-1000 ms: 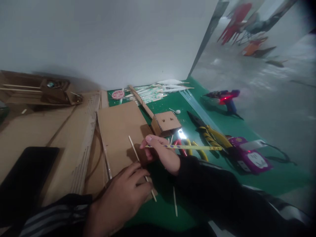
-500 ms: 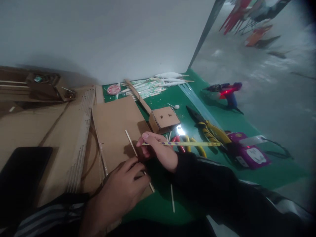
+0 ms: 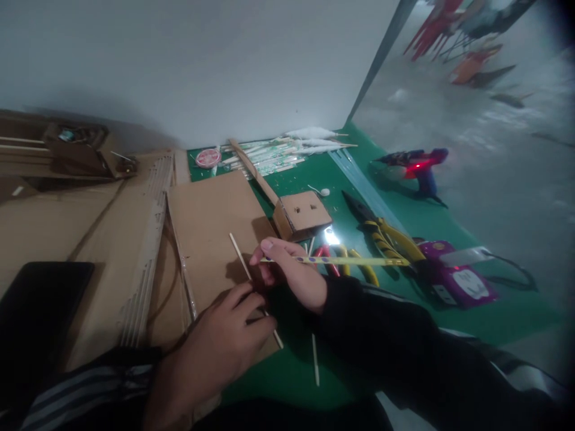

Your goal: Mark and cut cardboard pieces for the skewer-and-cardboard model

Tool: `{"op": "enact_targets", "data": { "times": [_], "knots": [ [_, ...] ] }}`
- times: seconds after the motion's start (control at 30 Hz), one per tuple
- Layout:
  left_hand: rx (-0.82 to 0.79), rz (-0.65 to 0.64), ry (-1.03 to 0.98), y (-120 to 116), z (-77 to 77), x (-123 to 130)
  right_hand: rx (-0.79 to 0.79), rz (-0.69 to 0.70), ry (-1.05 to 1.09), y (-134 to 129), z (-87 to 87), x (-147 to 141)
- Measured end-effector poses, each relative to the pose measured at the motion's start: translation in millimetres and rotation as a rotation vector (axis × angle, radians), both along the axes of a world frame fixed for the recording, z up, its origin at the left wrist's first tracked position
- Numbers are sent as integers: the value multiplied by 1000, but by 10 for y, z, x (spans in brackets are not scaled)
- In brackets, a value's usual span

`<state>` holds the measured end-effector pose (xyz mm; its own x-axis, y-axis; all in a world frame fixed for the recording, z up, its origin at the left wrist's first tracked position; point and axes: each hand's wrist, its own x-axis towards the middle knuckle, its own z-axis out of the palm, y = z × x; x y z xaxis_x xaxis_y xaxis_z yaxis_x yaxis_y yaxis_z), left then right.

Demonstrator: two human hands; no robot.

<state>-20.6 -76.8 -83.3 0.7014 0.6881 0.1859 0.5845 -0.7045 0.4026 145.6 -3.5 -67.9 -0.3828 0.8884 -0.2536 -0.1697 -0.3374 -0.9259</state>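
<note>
My left hand (image 3: 220,347) rests on a cardboard sheet (image 3: 211,209), its fingers closed around a thin wooden stick (image 3: 237,248) lying slantwise across the sheet. In my right hand (image 3: 294,269) is a slim yellow pencil (image 3: 354,261) with dark spots, held in a writing grip. Its inner end is near the wooden stick; whether it touches cannot be made out. Just beyond my right hand stands a small cardboard box (image 3: 309,211) with two holes in its top. Another wooden stick (image 3: 315,362) lies on the green surface below my right wrist.
Long-nose pliers (image 3: 395,236), red-and-yellow-handled tools (image 3: 345,263), and a purple socket box (image 3: 458,278) lie rightward. A glue gun (image 3: 422,170) and clear glue sticks (image 3: 359,176) are farther back. Bundled sticks (image 3: 269,158) line the wall; a black phone (image 3: 45,317) lies left.
The view has shifted very slightly. Both hands keep their grips and places, with the pencil and stick almost unmoved.
</note>
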Motion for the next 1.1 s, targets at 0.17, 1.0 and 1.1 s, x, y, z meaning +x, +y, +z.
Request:
{"op": "enact_targets", "data": {
  "times": [0.17, 1.0, 1.1],
  "knots": [
    [-5, -42, -23, 21, 3, 0, 15, -20, 0, -1, 1, -3],
    [-67, -32, -18, 36, -6, -10, -82, -132, 103, 4, -12, -17],
    [-54, -32, -28, 35, -8, -4, -84, -134, 102, 6, -19, -22]
  ]
}}
